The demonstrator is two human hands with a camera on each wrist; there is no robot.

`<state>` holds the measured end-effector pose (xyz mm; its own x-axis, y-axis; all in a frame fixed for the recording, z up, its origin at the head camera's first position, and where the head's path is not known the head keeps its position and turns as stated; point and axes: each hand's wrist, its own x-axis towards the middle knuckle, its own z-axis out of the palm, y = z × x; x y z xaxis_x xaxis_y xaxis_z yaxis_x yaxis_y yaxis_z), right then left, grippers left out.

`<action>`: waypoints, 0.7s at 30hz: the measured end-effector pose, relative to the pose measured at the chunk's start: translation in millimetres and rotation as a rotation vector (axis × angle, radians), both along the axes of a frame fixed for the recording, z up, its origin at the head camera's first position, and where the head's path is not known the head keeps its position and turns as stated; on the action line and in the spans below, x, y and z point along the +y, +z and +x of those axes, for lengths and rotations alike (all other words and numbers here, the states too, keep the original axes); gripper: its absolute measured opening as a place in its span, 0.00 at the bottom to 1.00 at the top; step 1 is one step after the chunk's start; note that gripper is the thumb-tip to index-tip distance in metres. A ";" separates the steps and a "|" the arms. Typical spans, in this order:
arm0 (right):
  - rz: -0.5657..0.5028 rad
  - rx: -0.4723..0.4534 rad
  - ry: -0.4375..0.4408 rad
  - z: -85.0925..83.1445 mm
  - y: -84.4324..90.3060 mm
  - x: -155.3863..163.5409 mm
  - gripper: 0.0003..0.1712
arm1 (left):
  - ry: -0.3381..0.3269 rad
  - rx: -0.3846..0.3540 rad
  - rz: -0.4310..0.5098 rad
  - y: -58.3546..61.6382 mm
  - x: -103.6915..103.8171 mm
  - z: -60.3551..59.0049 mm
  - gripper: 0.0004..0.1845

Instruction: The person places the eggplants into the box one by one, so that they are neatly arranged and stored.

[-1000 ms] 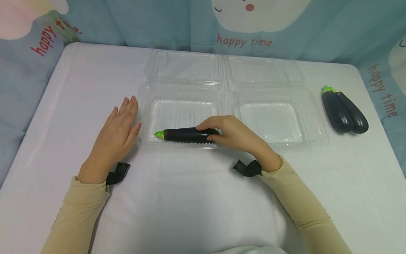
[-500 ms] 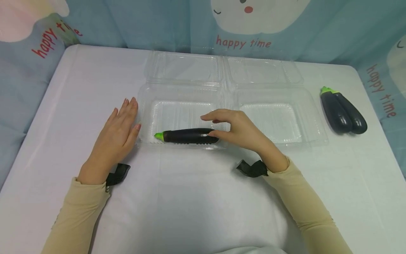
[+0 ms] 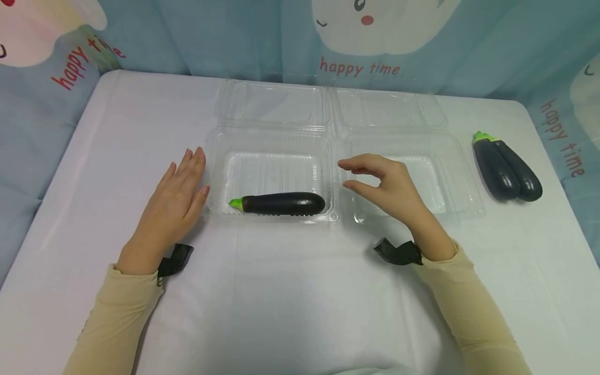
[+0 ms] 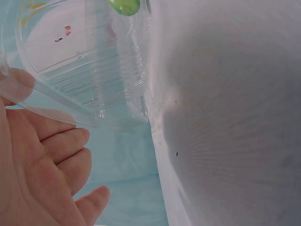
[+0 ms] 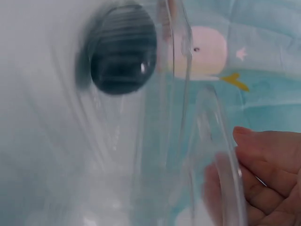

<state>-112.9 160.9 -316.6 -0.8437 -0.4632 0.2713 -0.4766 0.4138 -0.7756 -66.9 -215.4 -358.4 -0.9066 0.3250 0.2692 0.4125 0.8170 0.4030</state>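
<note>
Two bare hands over a white counter (image 3: 290, 291). One eggplant (image 3: 279, 203) lies inside the left clear container (image 3: 220, 156), along its near wall, green stem pointing left; that placement looks done. Right clear container (image 3: 461, 182) sits just beside it, holds nothing, lid open at the back like its neighbour. Two more eggplants (image 3: 507, 167) lie touching each other near the counter's right edge, well apart from the boxes, likely left to pack.

Left hand (image 3: 175, 200) rests flat, fingers straight, touching the left box's outer wall. Right hand (image 3: 391, 187) hovers above the right box's near-left corner, grip apart, fingers loosely bent, holding nothing.

Open room: wide bare counter in front, plus a clear strip btwn right box and the pair.
</note>
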 end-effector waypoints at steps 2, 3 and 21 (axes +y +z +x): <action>-0.024 0.014 -0.020 0.0 0.9 5.2 0.17 | 0.001 0.003 -0.004 -0.3 0.0 0.0 0.30; -0.032 0.019 -0.032 0.2 1.9 7.8 0.17 | 0.002 0.004 -0.006 -0.5 0.0 -0.2 0.30; -0.059 0.096 -0.180 0.5 3.9 62.2 0.21 | -0.007 0.012 -0.003 -1.0 0.2 -0.8 0.30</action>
